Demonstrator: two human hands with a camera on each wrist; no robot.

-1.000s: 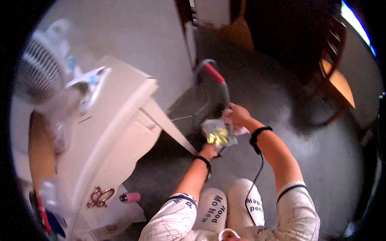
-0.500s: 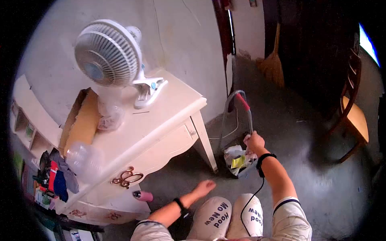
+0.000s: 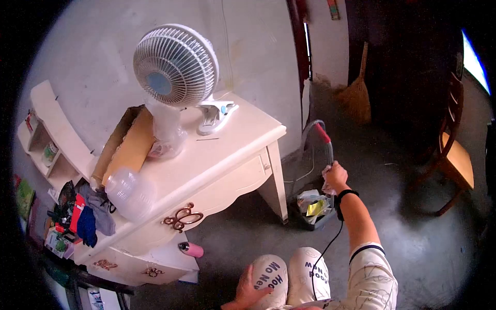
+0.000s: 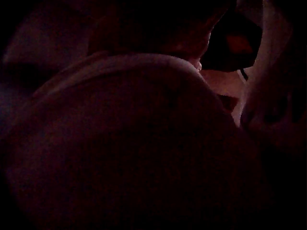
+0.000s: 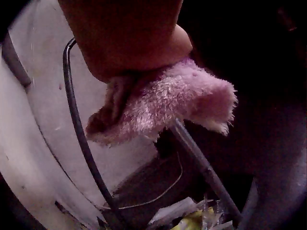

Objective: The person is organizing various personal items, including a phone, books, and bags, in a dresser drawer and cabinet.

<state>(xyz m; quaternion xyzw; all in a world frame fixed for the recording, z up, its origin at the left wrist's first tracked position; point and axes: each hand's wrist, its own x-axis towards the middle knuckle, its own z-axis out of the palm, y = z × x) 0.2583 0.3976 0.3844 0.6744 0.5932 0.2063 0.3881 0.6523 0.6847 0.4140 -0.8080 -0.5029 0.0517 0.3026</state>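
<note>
My right hand [image 3: 337,176] grips a fluffy pink cloth [image 5: 158,103] wrapped about one leg of a looped metal handle [image 5: 204,167]. The handle carries a red sleeve [image 3: 323,133] near its top and rises from a dark dustpan [image 3: 310,225] on the floor. Crumpled wrappers and a yellow packet [image 3: 316,207] lie in the dustpan. My left hand [image 3: 250,289] rests on the thigh of my printed trousers [image 3: 271,276], thumb apart from the fingers and nothing held. The left wrist view is very dark.
On my left stands a white desk [image 3: 232,150] with a clip fan [image 3: 175,67], a cardboard box [image 3: 129,147] and clear plastic containers [image 3: 132,191]. A pink bottle [image 3: 192,249] is beside its lower part. A broom [image 3: 356,98] leans behind; a wooden chair [image 3: 457,160] stands right.
My left hand has left the packet at the dustpan and come back to my thigh. The right hand keeps its grip on cloth and handle. The head view has turned, showing more of the desk.
</note>
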